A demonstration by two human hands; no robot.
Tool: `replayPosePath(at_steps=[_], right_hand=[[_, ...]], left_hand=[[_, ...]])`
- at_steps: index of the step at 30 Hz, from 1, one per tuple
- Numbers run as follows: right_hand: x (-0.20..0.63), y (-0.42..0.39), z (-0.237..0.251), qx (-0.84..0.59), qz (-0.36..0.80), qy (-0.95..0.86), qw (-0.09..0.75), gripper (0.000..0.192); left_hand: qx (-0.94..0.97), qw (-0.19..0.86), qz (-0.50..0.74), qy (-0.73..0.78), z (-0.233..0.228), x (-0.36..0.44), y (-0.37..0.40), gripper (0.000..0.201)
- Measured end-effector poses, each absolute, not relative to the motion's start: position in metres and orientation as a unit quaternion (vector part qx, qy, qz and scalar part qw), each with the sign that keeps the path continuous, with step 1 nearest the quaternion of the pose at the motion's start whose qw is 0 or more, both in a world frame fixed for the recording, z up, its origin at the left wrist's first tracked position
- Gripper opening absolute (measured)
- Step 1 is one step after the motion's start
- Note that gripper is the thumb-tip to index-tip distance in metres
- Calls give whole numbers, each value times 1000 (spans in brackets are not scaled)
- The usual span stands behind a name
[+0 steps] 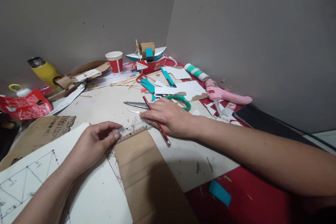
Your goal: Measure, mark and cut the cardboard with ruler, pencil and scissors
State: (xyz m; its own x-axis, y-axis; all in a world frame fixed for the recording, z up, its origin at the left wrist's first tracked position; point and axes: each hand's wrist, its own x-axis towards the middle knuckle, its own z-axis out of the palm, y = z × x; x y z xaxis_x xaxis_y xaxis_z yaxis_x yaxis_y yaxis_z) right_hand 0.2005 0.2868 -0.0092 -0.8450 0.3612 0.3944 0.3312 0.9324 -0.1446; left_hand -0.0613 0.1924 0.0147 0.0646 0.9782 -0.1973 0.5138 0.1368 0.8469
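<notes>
- Left hand: thumb and fingers pinched on the near-left end of the clear ruler.
- Right hand: pencil held between the fingers, fingertips at the ruler's other end.
- Ruler lies across the far end of the brown cardboard, in front of the person.
- Progress: measuring looks early. Ruler placed, pencil in hand; no pencil line visible on the cardboard, so marking seems left.
- Sketch on the paper at left already drawn: zigzag between two long lines, handwritten labels too unclear to read.
- Scissors lie just beyond the right hand, not held.
- Printed cardboard at left: dark characters, not legible.
- Red wrapper: pale lines of text, too small.
- Cup: red and white, no brand readable.
</notes>
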Motion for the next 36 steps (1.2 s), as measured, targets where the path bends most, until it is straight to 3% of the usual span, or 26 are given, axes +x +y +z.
replayPosePath(at_steps=[7,11,15,22,27,32,36], right_hand=[[201,286,-10,-182,28,-960,213,28],[202,284,-9,-196,32,-936,291,33],[205,270,6,-226,134,-870,417,48],[203,248,17,-298,318,-775,457,61],[199,252,8,-310,387,-725,478,48],[193,250,13,-337,303,-750,483,17],[192,248,14,-336,241,-771,485,10]], left_hand=[[607,422,270,616,20,-59,192,30],[612,421,277,610,18,-60,191,27],[619,416,274,607,17,-61,191,27],[620,406,270,615,20,-60,192,28],[618,413,254,618,18,-62,194,32],[616,417,256,618,18,-63,192,32],[610,428,257,616,18,-64,191,32]])
